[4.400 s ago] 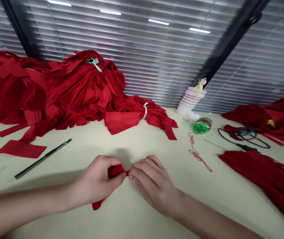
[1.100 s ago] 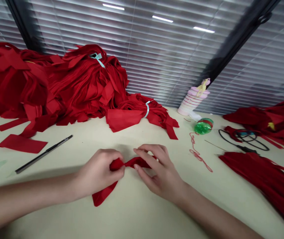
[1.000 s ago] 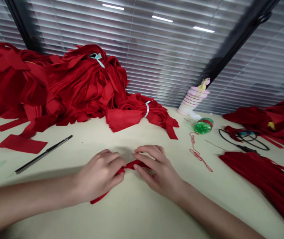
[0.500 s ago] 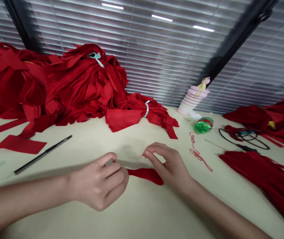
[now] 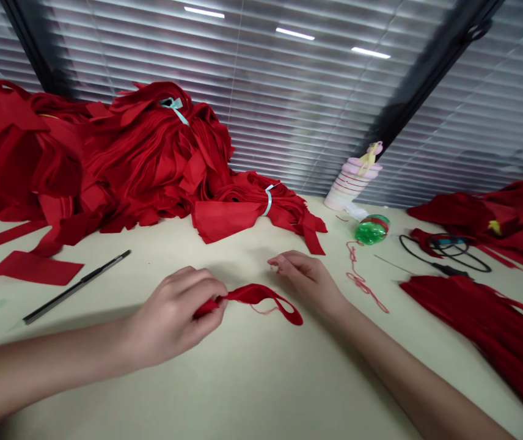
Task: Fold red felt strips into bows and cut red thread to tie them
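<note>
My left hand (image 5: 183, 311) is closed around the gathered end of a red ribbon (image 5: 252, 293). The ribbon's free part sticks out to the right and curls into a loop just above the table. A thin red thread (image 5: 266, 311) hangs below the ribbon. To the right, my right hand (image 5: 310, 278) has its thumb and forefinger pinched together, apart from the ribbon. Whatever sits between those fingertips is too small to make out.
Red fabric bundles (image 5: 151, 159) line the back left. A black pen-like tool (image 5: 78, 287) lies at left. At right are a thread-wound pink cup (image 5: 351, 183), a green ball (image 5: 372, 230), tangled red thread (image 5: 357, 278), a black cable (image 5: 449, 260) and red strips (image 5: 472, 330).
My left hand has turned and risen slightly, lifting the ribbon so that its loop shows. The right hand has moved a little up and away from the ribbon.
</note>
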Tool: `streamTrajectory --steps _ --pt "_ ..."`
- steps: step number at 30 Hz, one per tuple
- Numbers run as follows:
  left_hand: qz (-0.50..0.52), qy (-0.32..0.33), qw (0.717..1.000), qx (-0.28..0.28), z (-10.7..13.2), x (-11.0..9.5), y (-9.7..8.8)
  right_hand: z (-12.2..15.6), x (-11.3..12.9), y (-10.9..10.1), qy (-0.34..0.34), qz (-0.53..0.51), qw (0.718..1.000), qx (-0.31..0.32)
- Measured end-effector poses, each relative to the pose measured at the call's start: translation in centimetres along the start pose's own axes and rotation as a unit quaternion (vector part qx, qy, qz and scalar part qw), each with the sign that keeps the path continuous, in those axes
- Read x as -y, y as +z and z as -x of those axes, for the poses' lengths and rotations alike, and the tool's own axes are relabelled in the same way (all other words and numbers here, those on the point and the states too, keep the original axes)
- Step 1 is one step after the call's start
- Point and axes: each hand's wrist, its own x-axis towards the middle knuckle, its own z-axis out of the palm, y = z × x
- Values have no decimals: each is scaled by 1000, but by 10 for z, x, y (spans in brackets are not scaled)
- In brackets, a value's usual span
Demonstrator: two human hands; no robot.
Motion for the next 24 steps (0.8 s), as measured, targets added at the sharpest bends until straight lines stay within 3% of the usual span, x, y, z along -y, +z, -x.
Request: streamTrajectory --steps 4,7,9,11,15,16,18,22,24 --pt "110 -201 972 55 -4 -3 -2 0 -3 1 45 2 999 -26" --pt "190 -337 919 73 -10 -4 -5 0 -3 2 19 7 995 -100" --pt "254 -406 875 73 -13 -4 -5 3 3 4 13 -53 991 -123" --pt "319 -447 833 66 -15 -4 -4 8 16 9 22 -162 984 -76" --pt "418 -481 767 72 -14 -9 1 25 50 24 26 -286 953 102" --pt "422 -479 766 77 -14 -11 3 29 57 28 35 -311 940 136" --pt "408 -447 790 91 -13 -14 5 35 67 36 52 -364 915 164" --pt "326 -347 875 84 -12 -16 7 37 67 44 150 -380 903 131" --pt "271 -329 903 59 -11 -16 7 36 63 43 193 -386 895 115"
